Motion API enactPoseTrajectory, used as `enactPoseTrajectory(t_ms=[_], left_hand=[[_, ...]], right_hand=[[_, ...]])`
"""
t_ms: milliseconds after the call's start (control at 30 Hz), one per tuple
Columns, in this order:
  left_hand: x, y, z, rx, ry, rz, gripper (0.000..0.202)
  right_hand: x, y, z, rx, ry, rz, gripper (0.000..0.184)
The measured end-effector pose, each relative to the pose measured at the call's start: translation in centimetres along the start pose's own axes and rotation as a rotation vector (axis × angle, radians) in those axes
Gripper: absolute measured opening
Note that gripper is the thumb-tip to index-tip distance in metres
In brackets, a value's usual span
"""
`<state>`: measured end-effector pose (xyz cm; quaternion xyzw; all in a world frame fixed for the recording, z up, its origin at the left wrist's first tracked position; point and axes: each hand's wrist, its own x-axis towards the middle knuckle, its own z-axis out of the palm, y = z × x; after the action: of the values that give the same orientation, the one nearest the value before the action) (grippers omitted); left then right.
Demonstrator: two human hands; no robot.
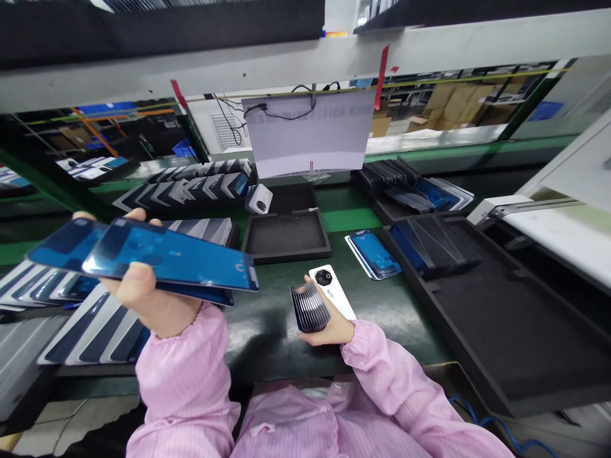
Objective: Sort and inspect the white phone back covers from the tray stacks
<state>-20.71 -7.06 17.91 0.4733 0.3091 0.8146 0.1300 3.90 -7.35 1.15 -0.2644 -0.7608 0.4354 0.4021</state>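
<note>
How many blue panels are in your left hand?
2: the front panel and the rear panel left of it, both in the left hand; a third may hide underneath.

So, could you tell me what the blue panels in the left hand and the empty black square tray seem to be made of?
The flat blue rectangular panels in the left hand look like glass or plastic under glossy film: sharp reflections. The shallow black square tray looks like matte foam, dull with no glare, though moulded plastic is possible.
</note>
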Motion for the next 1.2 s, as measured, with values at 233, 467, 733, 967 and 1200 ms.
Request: enactPoseTrajectory(t_ms=[233, 467, 733, 967, 1200], left_hand=[[-11.8, -5.5, -0.2, -0.069, -0.267, -0.208, 0.084], [-18.5, -7.7, 1.8, -0.083, -0.546, -0.310, 0.120], [-16.9, -6.7, -0.3, -0.025, -0.509, 0.060, 0.124], [-16.8, -7.9, 1.6, -0.054, -0.571, -0.455, 0.052], [-20.4, -8.2, 4.2, 0.580, -1.620, -0.160, 0.080]], right_hand=[[-0.2, 0.3, -0.1, 0.085, 0.047, 0.040, 0.113], [0.1, 0.4, 0.3, 0.229, -0.057, 0.058, 0.146], [-0.2, 0.2, 2.1, 0.228, -0.128, -0.036, 0.139], [-4.3, -1.6, 0.4, 0.226, 0.140, -0.010, 0.112], [-9.2, -3.4, -5.3, 0.617, 0.416, 0.249, 0.069]])
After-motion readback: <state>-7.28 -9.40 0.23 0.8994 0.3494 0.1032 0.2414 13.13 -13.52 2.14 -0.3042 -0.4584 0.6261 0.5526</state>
